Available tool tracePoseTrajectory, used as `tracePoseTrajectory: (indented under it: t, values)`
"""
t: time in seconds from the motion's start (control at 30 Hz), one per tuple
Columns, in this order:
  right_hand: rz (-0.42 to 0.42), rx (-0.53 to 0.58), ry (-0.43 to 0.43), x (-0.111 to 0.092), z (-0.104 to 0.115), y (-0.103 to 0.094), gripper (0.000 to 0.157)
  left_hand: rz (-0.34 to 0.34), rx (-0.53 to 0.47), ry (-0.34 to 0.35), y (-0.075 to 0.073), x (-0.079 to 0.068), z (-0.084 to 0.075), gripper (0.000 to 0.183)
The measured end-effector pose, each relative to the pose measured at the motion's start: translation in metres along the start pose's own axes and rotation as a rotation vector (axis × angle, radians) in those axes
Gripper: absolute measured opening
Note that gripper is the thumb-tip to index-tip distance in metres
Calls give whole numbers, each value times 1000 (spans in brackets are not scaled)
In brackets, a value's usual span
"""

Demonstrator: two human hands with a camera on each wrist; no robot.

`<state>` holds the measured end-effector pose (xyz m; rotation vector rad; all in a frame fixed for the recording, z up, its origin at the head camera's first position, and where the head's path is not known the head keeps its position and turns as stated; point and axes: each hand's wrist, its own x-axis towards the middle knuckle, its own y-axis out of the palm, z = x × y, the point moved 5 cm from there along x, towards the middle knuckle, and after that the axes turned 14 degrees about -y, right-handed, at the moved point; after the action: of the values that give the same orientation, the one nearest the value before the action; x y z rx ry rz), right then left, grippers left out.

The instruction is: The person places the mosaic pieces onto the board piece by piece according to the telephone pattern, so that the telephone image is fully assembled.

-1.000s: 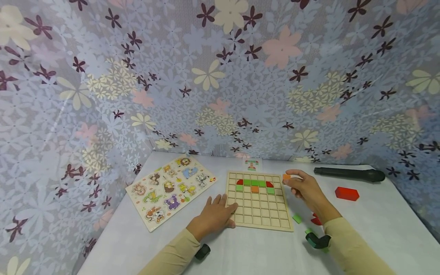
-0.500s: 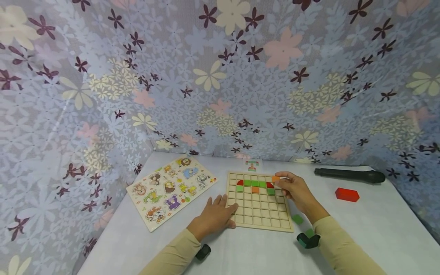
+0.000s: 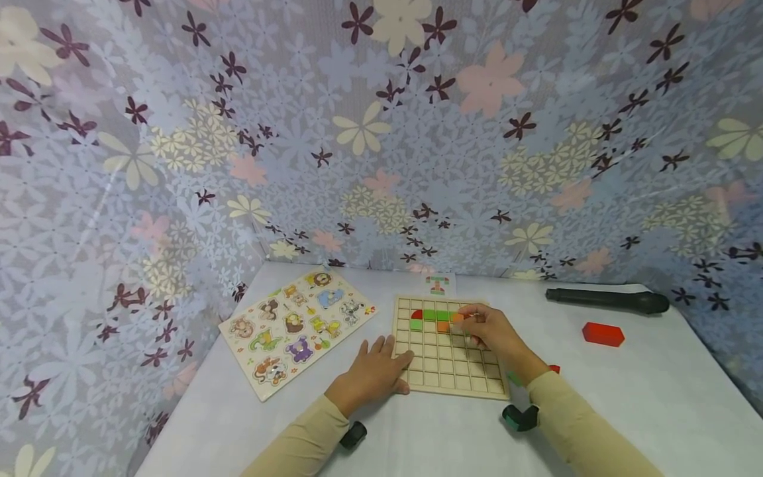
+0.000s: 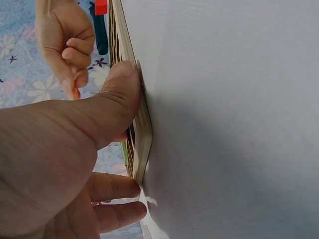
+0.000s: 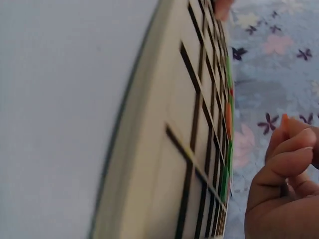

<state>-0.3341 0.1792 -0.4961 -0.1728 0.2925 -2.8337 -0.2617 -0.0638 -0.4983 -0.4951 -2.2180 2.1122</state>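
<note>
Right hand (image 3: 490,331) pinches an orange tile (image 3: 457,318) between thumb and fingertips, held over the grid board (image 3: 429,366). Left hand (image 3: 375,372) — fingers spread, not gripping — rests at the board's left edge. Risk: a low approach could nudge the green tiles (image 3: 437,316) — slack pinch, tile drops askew.

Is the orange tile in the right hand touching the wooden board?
Apart. In the right wrist view, the right hand holds the orange tile off the wooden grid board, with flowered cloth showing in between.
</note>
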Motion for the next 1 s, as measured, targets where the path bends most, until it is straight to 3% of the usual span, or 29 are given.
tracePoseTrajectory:
  t: [0.27, 0.6, 0.83, 1.0]
  values:
    - [79, -257, 3, 5, -5, 24, 31, -2, 4, 10, 0, 0, 1, 70]
    - [92, -472, -21, 5, -1, 34, 30, -8, 1, 5, -3, -2, 1, 71]
    - [65, -480, -55, -4, 9, 23, 36, -5, -5, -2, -2, -3, 1, 71]
    - [-2, -342, -69, -26, 27, -9, 40, -8, 1, -1, -2, -3, 0, 71]
